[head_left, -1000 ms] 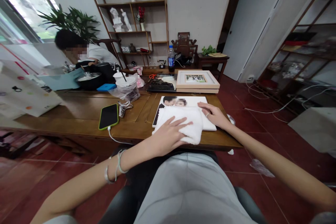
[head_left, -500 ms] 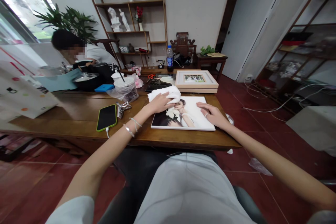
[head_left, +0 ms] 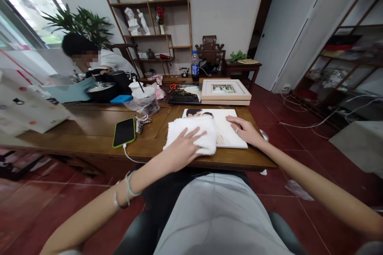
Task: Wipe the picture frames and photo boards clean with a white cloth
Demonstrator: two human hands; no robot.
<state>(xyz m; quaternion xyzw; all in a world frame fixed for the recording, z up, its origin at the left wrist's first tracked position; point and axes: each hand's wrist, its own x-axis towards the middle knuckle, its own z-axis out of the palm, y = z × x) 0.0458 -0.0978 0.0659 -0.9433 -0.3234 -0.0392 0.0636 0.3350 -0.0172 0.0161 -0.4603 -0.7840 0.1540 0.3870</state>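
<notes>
A folded white towel (head_left: 206, 131) lies over the left part of a photo panel (head_left: 233, 137) at the table's front edge. My left hand (head_left: 182, 149) rests flat on the towel with its fingers spread, pressing it down. Dark hair and part of a pictured couple show above the towel; the rest of the panel's left side is hidden. On the panel's right side lies my right hand (head_left: 243, 130), palm down, fingers stretched out, a ring on one finger.
A phone (head_left: 124, 132) with a charging cable lies to the left, beside a crumpled silvery wrapper (head_left: 143, 122). Behind the panel are framed pictures (head_left: 226, 91), a dark panel (head_left: 184, 93), a bottle (head_left: 195, 67) and a white tub (head_left: 145, 93). Another person (head_left: 112, 60) sits at the far left.
My left hand has drawn the towel from the panel's upper left corner down toward me, covering its lower left. My right hand stays in place on the panel.
</notes>
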